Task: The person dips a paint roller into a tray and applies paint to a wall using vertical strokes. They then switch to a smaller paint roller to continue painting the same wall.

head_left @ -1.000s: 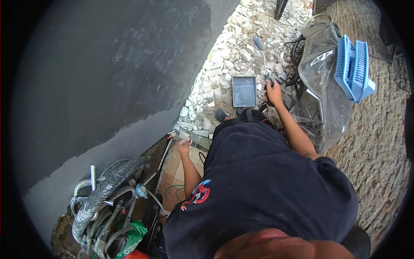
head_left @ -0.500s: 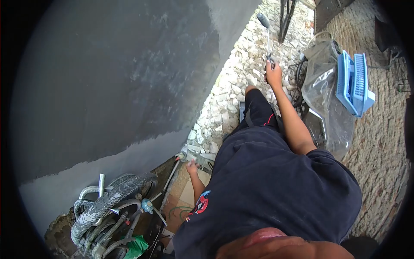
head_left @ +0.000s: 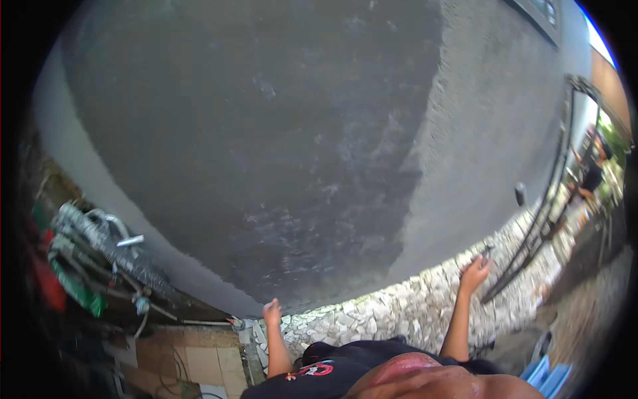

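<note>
My right hand (head_left: 474,273) is raised in front of the stone base of the wall and grips the handle of a small paint roller. Its grey roller head (head_left: 520,194) is up against the lighter grey part of the wall (head_left: 478,133). My left hand (head_left: 271,311) is lifted near the bottom edge of the dark, wet-looking painted patch (head_left: 266,133). Its fingers are curled in and nothing shows in them. My dark shirt (head_left: 332,369) fills the bottom of the view.
A band of pale rough stones (head_left: 399,309) runs along the wall's foot. A bicycle tyre with hoses and pipes (head_left: 100,253) leans at the left above a tiled floor (head_left: 193,359). A black metal gate (head_left: 551,199) stands at the right, a person (head_left: 588,176) beyond it. A blue plastic item (head_left: 551,372) lies at bottom right.
The view has swung up from the ground to the wall. My right hand has lifted the roller from the tray area up to the wall. My left hand has risen too.
</note>
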{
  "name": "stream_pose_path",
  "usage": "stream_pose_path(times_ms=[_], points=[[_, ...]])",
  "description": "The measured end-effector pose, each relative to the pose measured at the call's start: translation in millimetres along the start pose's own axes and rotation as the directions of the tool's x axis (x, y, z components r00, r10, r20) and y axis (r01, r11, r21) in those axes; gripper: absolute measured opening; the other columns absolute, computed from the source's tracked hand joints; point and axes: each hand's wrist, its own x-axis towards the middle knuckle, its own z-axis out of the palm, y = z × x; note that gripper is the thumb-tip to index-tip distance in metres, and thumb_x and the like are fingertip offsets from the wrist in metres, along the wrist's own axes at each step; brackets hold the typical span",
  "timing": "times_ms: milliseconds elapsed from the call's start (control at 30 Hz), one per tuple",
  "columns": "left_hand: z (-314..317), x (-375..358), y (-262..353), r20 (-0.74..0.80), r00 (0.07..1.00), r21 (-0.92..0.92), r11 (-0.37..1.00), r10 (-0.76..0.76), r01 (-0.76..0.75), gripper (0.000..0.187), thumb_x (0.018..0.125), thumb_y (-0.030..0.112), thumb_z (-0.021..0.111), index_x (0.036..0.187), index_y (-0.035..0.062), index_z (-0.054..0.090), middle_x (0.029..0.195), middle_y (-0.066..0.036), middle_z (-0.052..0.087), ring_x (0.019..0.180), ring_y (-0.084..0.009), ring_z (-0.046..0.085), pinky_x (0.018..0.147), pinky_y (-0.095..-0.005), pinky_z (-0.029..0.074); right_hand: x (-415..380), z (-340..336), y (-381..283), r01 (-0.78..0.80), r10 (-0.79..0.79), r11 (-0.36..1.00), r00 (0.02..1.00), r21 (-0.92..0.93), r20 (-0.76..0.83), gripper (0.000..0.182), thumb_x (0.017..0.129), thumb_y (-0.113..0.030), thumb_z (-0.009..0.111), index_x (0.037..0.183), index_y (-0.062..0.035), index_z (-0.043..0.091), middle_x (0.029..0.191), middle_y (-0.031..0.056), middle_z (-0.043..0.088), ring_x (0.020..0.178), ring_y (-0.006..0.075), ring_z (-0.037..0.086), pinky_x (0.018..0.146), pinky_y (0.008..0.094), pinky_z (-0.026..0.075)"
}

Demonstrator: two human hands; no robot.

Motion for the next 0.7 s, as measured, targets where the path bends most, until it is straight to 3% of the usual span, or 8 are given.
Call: stream_pose_path(times_ms=[67, 133, 267, 300, 400, 467, 533, 700], points=[[45.9, -11.6, 45.9, 0.234, 0.965, 0.155, 0.975, 0.121, -0.16, 0.048, 0.092, 0.05, 0.075, 0.099, 0.0028, 0.072, 0.085, -0.007, 0.071, 0.077, -0.0158, 0.067, 0.061, -0.0338, 0.051, 23.8, 0.5, -9.3, 0.043, -0.046, 0.999, 0.994, 0.028, 0.102, 0.036, 0.106, -0.015, 0.053, 0.138, 0.0014, 0.05, 0.081, 0.0056, 0.058, 0.048, 0.0097, 0.05, 0.04, 0.0274, 0.039], [81.6, -32.0, 79.6, 0.381, 0.833, 0.307, 0.795, 0.401, -0.523, 0.047, 0.093, 0.049, 0.072, 0.098, 0.0021, 0.072, 0.109, -0.017, 0.075, 0.105, -0.0307, 0.071, 0.094, -0.0397, 0.053, 25.3, 16.5, -38.9, 0.051, -0.059, 0.997, 0.984, 0.054, 0.166, 0.044, 0.105, -0.012, 0.053, 0.148, -0.0026, 0.047, 0.076, 0.003, 0.055, 0.05, 0.0087, 0.05, 0.042, 0.026, 0.04], [106.8, -62.5, 90.3, 0.6, 0.72, 0.401, 0.647, 0.349, -0.648, 0.032, 0.096, 0.038, 0.07, 0.101, 0.0069, 0.074, 0.121, -0.019, 0.071, 0.117, -0.0338, 0.066, 0.095, -0.0416, 0.054, 16.2, 53.6, -119.6, 0.057, -0.107, 0.985, 0.943, 0.165, 0.314, 0.052, 0.105, -0.014, 0.054, 0.155, -0.0064, 0.043, 0.067, -0.0017, 0.048, 0.051, 0.0066, 0.047, 0.044, 0.0238, 0.038], [106.0, -64.6, 82.9, 0.68, 0.68, 0.425, 0.606, 0.276, -0.672, 0.029, 0.096, 0.035, 0.069, 0.102, 0.0074, 0.075, 0.12, -0.017, 0.071, 0.119, -0.0337, 0.065, 0.094, -0.0417, 0.054, 10.9, 65.3, -141.4, 0.077, -0.138, 0.981, 0.924, 0.178, 0.357, 0.053, 0.105, -0.014, 0.053, 0.156, -0.0062, 0.041, 0.08, 0.0002, 0.054, 0.054, 0.0054, 0.044, 0.046, 0.0227, 0.038], [92.6, -77.6, 53.4, 0.754, 0.63, 0.418, 0.604, 0.185, -0.678, 0.026, 0.098, 0.031, 0.066, 0.102, 0.0083, 0.077, 0.114, -0.015, 0.074, 0.113, -0.0331, 0.068, 0.094, -0.0413, 0.054, -5.1, 100.4, -218.0, 0.204, -0.245, 0.969, 0.838, 0.137, 0.488, 0.053, 0.105, -0.014, 0.052, 0.156, -0.005, 0.043, 0.1, 0.0066, 0.063, 0.067, 0.0112, 0.055, 0.06, 0.027, 0.049], [74.9, -88.9, 43.5, 0.735, 0.668, 0.443, 0.664, 0.115, -0.602, 0.026, 0.098, 0.032, 0.065, 0.101, 0.0087, 0.078, 0.11, -0.014, 0.075, 0.108, -0.0331, 0.069, 0.093, -0.0409, 0.054, -5.7, 133.7, -252.7, 0.53, -0.52, 0.839, 0.709, 0.127, 0.476, 0.051, 0.106, -0.015, 0.051, 0.155, -0.0034, 0.044, 0.109, 0.0126, 0.066, 0.088, 0.0232, 0.064, 0.082, 0.037, 0.053], [52.4, -89.7, 19.1, 0.701, 0.705, 0.469, 0.677, 0.105, -0.567, 0.029, 0.098, 0.034, 0.065, 0.098, 0.0091, 0.079, 0.101, -0.014, 0.077, 0.097, -0.0334, 0.072, 0.091, -0.041, 0.054, -23.5, 151.1, -322.3, 0.55, -0.567, 0.809, 0.642, 0.206, 0.516, 0.051, 0.105, -0.016, 0.05, 0.154, -0.0042, 0.045, 0.117, 0.0197, 0.067, 0.107, 0.0343, 0.064, 0.097, 0.0448, 0.047], [-1.9, -88.4, -34.5, 0.558, 0.824, 0.563, 0.774, -0.099, -0.289, 0.035, 0.095, 0.037, 0.071, 0.105, 0.004, 0.077, 0.096, -0.014, 0.078, 0.089, -0.0222, 0.075, 0.082, -0.0379, 0.057, -44.4, 208.4, -456.3, 0.791, -0.772, 0.565, 0.407, 0.235, 0.488, 0.05, 0.102, -0.014, 0.055, 0.151, -0.0072, 0.049, 0.104, 0.0194, 0.064, 0.098, 0.0337, 0.068, 0.085, 0.0442, 0.052]])
